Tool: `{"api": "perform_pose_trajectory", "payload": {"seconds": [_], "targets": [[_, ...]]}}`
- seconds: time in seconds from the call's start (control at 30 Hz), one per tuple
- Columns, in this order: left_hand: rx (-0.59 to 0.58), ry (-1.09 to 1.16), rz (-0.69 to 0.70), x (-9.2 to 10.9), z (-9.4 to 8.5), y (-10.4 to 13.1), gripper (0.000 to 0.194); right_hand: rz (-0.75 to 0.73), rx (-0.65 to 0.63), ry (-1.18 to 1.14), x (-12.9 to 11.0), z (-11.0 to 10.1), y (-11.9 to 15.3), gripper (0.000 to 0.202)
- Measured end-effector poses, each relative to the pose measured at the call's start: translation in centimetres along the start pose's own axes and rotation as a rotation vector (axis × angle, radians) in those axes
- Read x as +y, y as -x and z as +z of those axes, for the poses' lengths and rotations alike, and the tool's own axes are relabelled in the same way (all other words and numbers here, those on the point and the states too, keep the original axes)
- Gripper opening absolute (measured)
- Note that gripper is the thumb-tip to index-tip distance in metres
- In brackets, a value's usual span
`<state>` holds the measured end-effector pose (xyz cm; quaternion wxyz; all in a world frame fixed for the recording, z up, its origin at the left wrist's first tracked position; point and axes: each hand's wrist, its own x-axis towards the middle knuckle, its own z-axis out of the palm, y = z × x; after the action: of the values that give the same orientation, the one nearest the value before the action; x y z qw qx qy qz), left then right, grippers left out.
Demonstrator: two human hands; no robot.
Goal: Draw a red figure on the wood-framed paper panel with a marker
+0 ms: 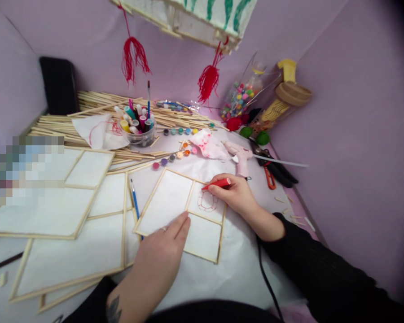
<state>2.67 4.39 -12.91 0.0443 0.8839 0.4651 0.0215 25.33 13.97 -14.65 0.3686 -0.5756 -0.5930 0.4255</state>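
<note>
My right hand point(234, 193) is closed round a red marker point(222, 183), its tip at the upper right section of a white paper panel point(170, 193) framed with thin wooden sticks. A red outline drawing point(208, 201), a ring with segments round it, shows on that section just below the tip. Flat on the panel's lower edge lies my left hand point(164, 246), fingers stretched out and nothing in them. Left of the panel is a blue paintbrush point(134, 199), partly under its corner. More framed panels point(74, 260) overlap on the left.
Behind the panel stand a tub of markers point(141, 134) and small paint pots point(171, 158). A pink glue gun point(240, 157) and black-handled pliers point(279, 170) lie to the right. Wooden sticks point(101, 105) are piled at the back. Red tassels point(208, 83) hang overhead from a lantern-like frame.
</note>
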Motion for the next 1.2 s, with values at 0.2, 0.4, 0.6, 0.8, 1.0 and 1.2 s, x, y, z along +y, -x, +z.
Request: {"api": "perform_pose_trajectory", "payload": {"seconds": [0.2,0.4,0.6,0.8,1.0,1.2], "targets": [[-0.007,0.021,-0.005,0.04,0.09,-0.04,0.065,-0.004,-0.001,-0.004,0.12,0.04,-0.03,0.017],[-0.005,0.022,-0.014,0.05,0.17,-0.03,0.064,0.002,0.021,0.008,0.03,0.00,-0.06,0.016],[-0.028,0.092,-0.041,-0.06,0.30,0.11,0.061,0.008,0.051,-0.014,0.09,0.00,-0.07,0.017],[0.004,0.008,-0.005,-0.05,0.12,0.02,0.064,0.011,0.054,-0.002,0.02,0.02,0.01,0.016],[0.077,-0.033,0.022,0.03,0.07,-0.09,0.062,0.017,0.068,-0.010,-0.27,0.02,-0.08,0.014],[0.032,-0.006,0.007,0.06,0.08,0.01,0.063,0.008,0.091,-0.009,-0.34,0.03,0.01,0.013]]}}
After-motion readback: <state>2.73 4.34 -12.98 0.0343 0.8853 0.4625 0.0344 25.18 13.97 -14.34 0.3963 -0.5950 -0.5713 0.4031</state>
